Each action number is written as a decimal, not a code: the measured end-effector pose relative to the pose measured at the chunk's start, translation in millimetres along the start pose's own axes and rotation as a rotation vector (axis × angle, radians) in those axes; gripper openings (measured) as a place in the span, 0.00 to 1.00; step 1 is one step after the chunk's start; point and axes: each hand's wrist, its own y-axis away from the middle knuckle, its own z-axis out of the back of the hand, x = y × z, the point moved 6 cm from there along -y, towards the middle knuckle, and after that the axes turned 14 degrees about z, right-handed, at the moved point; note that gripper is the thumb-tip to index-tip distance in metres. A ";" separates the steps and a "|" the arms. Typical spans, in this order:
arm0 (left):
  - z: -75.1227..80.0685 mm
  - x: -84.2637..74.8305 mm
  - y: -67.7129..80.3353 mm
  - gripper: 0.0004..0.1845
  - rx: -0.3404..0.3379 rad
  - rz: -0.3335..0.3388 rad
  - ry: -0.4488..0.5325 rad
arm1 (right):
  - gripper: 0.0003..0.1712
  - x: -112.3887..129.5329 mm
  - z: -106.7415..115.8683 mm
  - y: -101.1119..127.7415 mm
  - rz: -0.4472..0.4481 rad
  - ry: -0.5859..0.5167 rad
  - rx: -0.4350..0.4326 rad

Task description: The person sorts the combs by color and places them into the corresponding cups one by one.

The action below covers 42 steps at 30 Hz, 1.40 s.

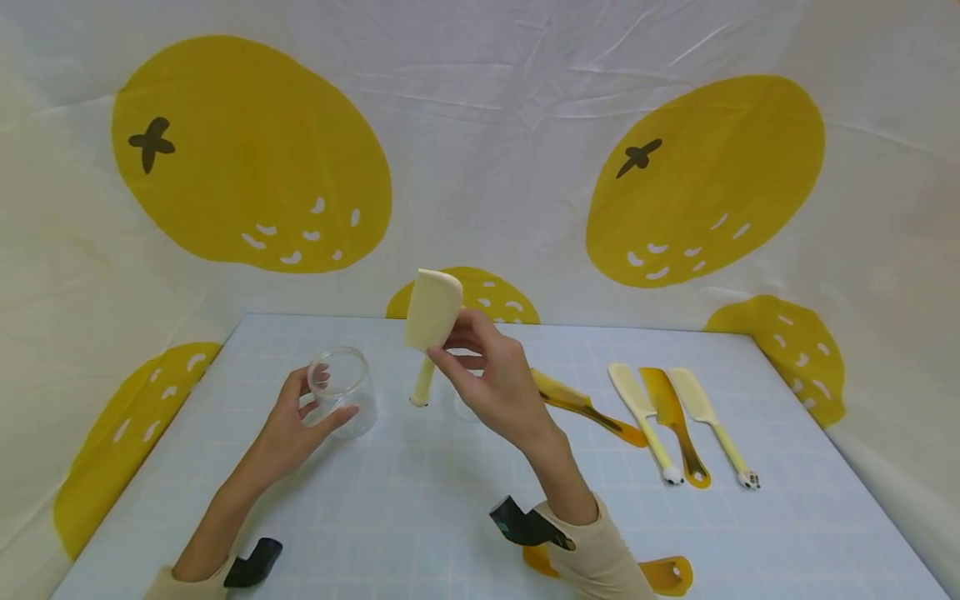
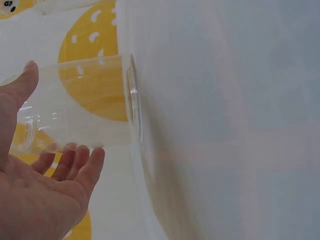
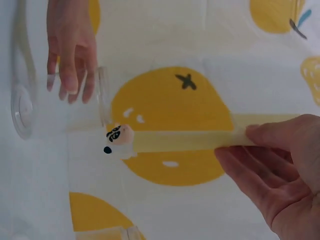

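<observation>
My left hand (image 1: 288, 437) grips a clear glass jar (image 1: 360, 408) round its side, thumb and fingers on opposite walls. The jar is upright at the left of the table; its mouth is open. My right hand (image 1: 498, 379) pinches a cream spatula (image 1: 433, 308) near where blade meets handle. Its blade points up and its handle slants down, above the table and right of the jar. In the right wrist view, a panda figure (image 3: 120, 141) caps the handle's lower end. A second clear glass (image 1: 467, 408) is mostly hidden behind the right hand.
At the right lie a cream spatula (image 1: 637, 396), an amber spatula (image 1: 671, 408) and another cream spatula (image 1: 697, 396). An amber-handled spatula (image 1: 592, 412) lies partly behind my right hand. Another amber utensil (image 1: 670, 575) lies partly under my right sleeve. A lemon-printed cloth (image 1: 495, 167) hangs behind.
</observation>
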 end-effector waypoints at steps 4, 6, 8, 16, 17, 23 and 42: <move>-0.3 0.2 -0.1 0.49 0.000 0.008 -0.005 | 0.22 -1.6 -6.9 -4.4 0.023 -0.021 -0.069; -0.6 -0.3 0.0 0.48 -0.001 0.007 -0.006 | 0.21 -2.4 -9.8 -6.6 0.035 -0.029 -0.100; -0.5 -0.6 -0.2 0.48 -0.003 0.005 -0.002 | 0.20 -3.7 -12.8 -8.7 0.040 -0.041 -0.128; 0.7 0.0 0.2 0.46 -0.008 -0.019 0.012 | 0.21 -5.4 -25.4 -17.9 0.052 -0.082 -0.206; 0.8 0.2 0.3 0.46 -0.008 -0.020 0.014 | 0.21 -5.1 -27.6 -19.4 0.060 -0.091 -0.213; 0.4 0.1 -0.6 0.46 -0.004 -0.027 0.019 | 0.21 -7.0 -41.1 -27.0 0.083 -0.151 -0.250; -0.4 -2.8 -0.4 0.45 -0.006 -0.043 0.041 | 0.19 -35.7 -79.4 -25.6 0.025 -0.181 -0.207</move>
